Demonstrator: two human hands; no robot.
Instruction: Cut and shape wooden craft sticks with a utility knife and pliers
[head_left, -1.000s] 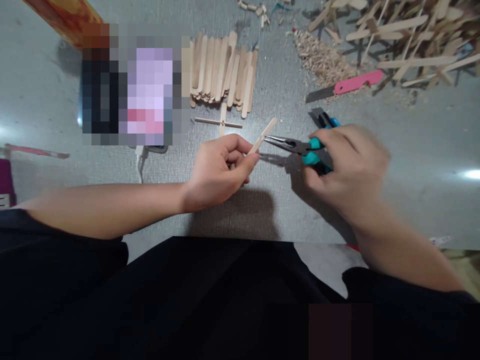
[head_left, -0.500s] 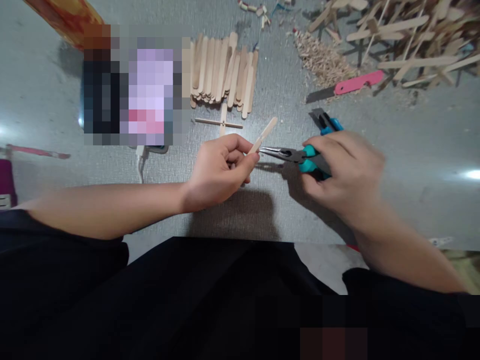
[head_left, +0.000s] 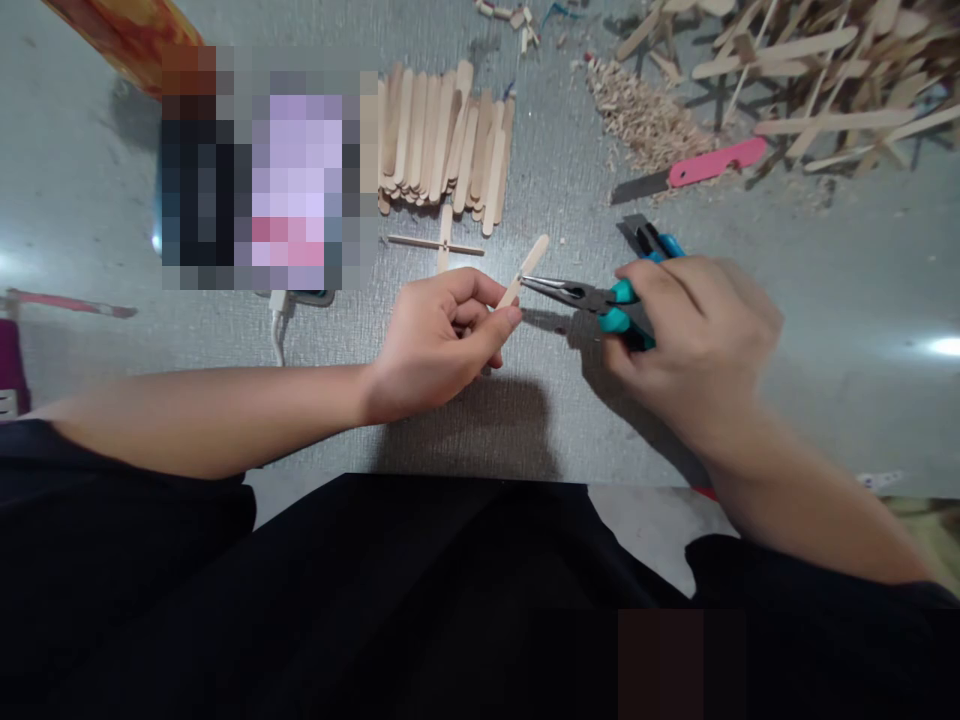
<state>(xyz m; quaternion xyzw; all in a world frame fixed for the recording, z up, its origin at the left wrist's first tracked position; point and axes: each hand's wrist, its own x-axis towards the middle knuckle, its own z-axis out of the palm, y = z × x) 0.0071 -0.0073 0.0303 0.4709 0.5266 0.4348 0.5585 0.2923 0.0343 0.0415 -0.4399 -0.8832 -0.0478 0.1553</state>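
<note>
My left hand [head_left: 450, 330] pinches a wooden popsicle stick [head_left: 534, 257] between thumb and forefinger, its rounded end pointing up and right. My right hand [head_left: 697, 345] is wrapped round needle-nose pliers [head_left: 585, 293] with teal grips. The tips of the pliers are at a notch in the stick's edge, about midway along the part that shows. Whether the jaws bite on the wood is too small to tell. Just beyond my left hand lies a cross of two joined sticks [head_left: 445, 240], partly hidden by the fingers.
A row of popsicle sticks [head_left: 431, 140] lies at the back. Wood chips [head_left: 645, 115], a pink-handled cutter [head_left: 716, 163] and a blue cutter [head_left: 667, 245] lie to the right. Crossed sticks [head_left: 840, 90] are heaped at far right. A white cable [head_left: 278, 325] runs at left.
My right hand has brought the tips of the pliers slightly up to the notch in the stick. My left hand has stayed nearly still with the stick.
</note>
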